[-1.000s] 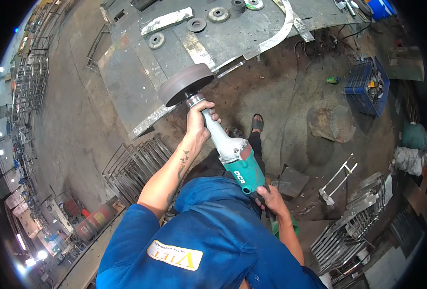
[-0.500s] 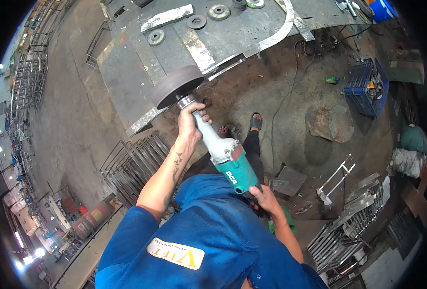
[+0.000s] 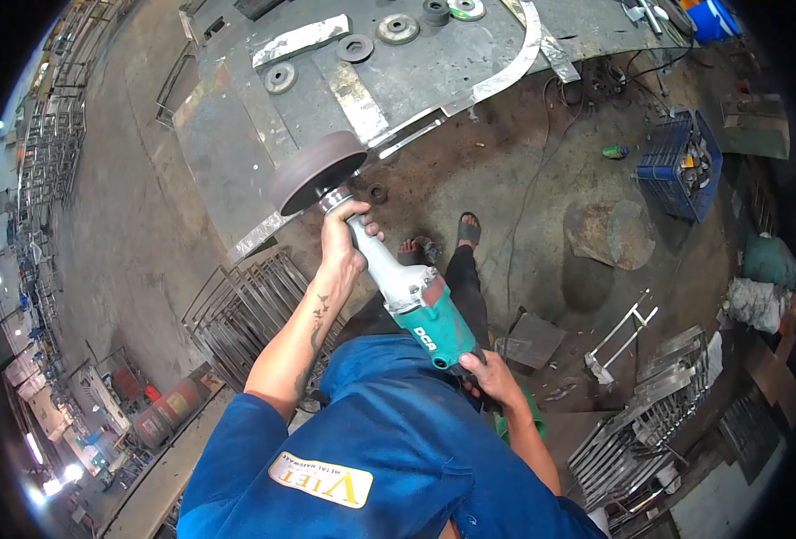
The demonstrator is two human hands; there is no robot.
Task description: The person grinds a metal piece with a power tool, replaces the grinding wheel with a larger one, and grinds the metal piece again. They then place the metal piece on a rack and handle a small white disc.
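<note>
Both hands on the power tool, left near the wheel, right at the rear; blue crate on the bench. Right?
No: the head view shows the blue crate on the floor, not the bench. Rest holds: left hand on the power tool near the wheel, right hand at its rear.

- Bright lamps (image 3: 73,472) are glaring far left of the left hand (image 3: 344,241).
- Soft light is reaching the right hand (image 3: 492,377).
- Picture edges are curving into black, well outside both hands.

At the right, scraps are held in a blue crate (image 3: 658,171); a green bottle (image 3: 614,153) is seen beside it. Metal frames (image 3: 636,440) are heaped lower right.
</note>
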